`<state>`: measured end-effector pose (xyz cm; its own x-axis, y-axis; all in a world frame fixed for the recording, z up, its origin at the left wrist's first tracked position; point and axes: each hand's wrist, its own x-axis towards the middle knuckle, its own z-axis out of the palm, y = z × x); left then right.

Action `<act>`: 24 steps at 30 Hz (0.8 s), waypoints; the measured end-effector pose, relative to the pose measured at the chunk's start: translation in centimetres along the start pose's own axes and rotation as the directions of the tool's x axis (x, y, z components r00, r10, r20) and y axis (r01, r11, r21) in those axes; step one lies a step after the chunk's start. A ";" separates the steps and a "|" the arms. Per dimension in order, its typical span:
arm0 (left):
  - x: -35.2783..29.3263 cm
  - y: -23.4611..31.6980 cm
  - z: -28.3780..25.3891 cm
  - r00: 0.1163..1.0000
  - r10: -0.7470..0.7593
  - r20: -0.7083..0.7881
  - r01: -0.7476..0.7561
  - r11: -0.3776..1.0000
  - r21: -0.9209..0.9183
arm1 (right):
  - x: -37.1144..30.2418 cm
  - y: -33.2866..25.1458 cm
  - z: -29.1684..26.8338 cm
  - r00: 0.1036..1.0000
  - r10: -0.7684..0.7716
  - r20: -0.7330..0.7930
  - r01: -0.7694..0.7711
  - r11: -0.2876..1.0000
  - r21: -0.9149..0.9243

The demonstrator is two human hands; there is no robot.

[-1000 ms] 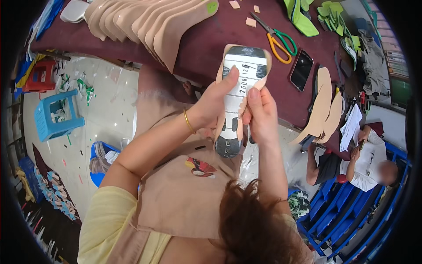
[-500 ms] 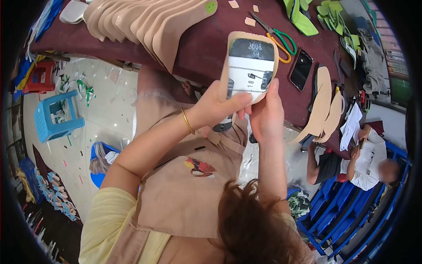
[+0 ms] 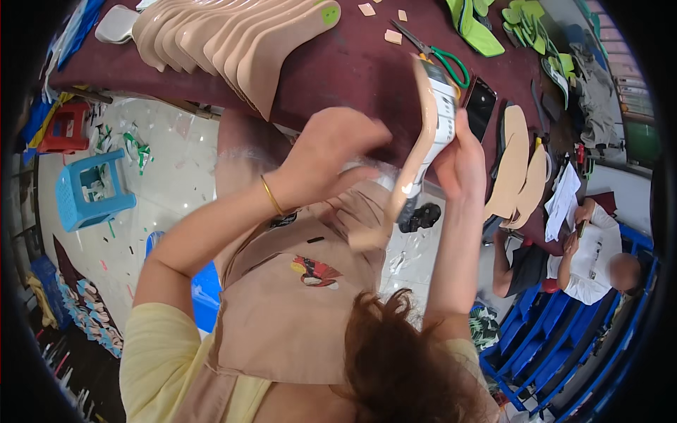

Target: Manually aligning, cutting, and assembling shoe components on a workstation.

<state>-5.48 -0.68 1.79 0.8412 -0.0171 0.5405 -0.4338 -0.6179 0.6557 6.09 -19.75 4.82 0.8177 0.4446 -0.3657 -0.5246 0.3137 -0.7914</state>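
Observation:
In my right hand [image 3: 462, 163] is a beige, curved shoe insole [image 3: 422, 144], held by its edge and standing on its side. Its white underside with dark end patches faces right; the smooth beige face is toward the left. My left hand [image 3: 337, 144] is off the insole, a little to its left, bent at the wrist with fingers apart and slightly blurred. Beyond the hands, a row of similar beige insoles [image 3: 243, 53] leans together on the dark red table [image 3: 338, 84]. Green-and-orange-handled scissors [image 3: 448, 62] lie just past the held insole, partly hidden by it.
A black phone [image 3: 482, 99] and flat beige sole pieces [image 3: 513, 166] lie at the table's right. Green sole pieces [image 3: 479, 32] sit at the far right. Small scraps [image 3: 393, 36] are near the scissors. A blue stool [image 3: 95, 190] stands left; a person [image 3: 589, 243] sits right.
The insole has turned from underside facing me to edge-on, and its lower end has swung down. My left hand has let go of it and moved left.

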 end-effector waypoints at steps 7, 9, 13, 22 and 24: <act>7.3 -2.2 2.8 0.662 0.635 0.397 -0.734 0.658 0.172 | 4.1 -0.3 -1.9 0.907 0.303 0.291 -0.221 0.933 -0.283; 8.9 -3.4 3.2 0.722 0.455 0.521 -0.632 0.741 0.229 | 3.6 -1.3 -3.6 0.984 -0.005 0.180 0.137 0.673 -0.727; 9.7 -4.9 5.2 0.732 0.260 0.629 -0.563 0.751 0.345 | -0.3 -1.2 -5.7 0.951 -0.127 0.281 0.281 -0.015 -0.960; 9.5 -4.5 6.3 0.753 0.380 0.538 -0.608 0.713 0.349 | -2.3 -1.9 -7.3 0.998 -0.039 0.050 0.052 0.053 -0.997; 9.4 -4.6 6.4 0.756 0.403 0.516 -0.612 0.716 0.336 | -3.2 -2.1 -8.3 0.999 -0.023 -0.033 -0.024 0.297 -0.954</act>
<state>6.52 -3.04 0.50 0.6276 -0.6678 0.4002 -0.7166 -0.6964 -0.0383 6.56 -28.85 3.62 0.8366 0.4098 -0.3636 0.0504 -0.7184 -0.6938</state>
